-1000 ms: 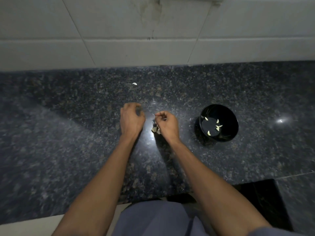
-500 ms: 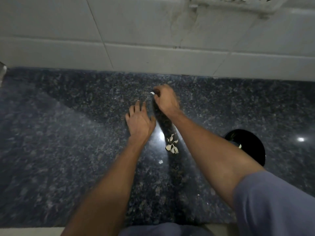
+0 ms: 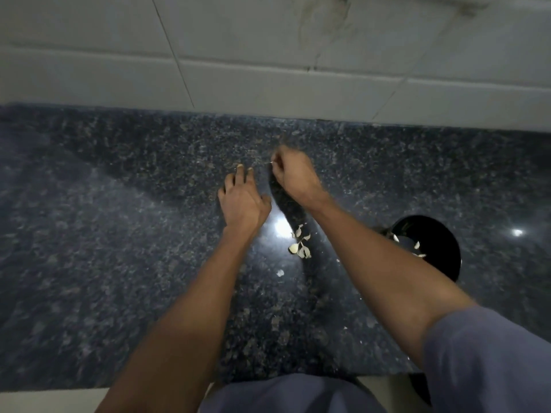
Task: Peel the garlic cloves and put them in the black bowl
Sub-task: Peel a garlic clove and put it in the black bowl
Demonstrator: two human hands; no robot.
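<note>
We reach to the far counter for a stray clove

Our right hand (image 3: 293, 174) is curled, its fingers pinched on something small and pale, most likely a garlic clove, though it is too blurred to be sure. Our left hand (image 3: 243, 201) lies flat on the counter (image 3: 104, 234) just left of it, fingers spread and holding nothing, likely as a brace. A heap of peels (image 3: 300, 245) sits near, between our forearms, kept apart from the bowl (image 3: 447, 254) at right, where a few peeled cloves (image 3: 417, 247) show. Our right forearm crosses the bowl's near-left rim, so the way back needs a swing right. A tiled wall (image 3: 268, 55) closes the far side.
</note>
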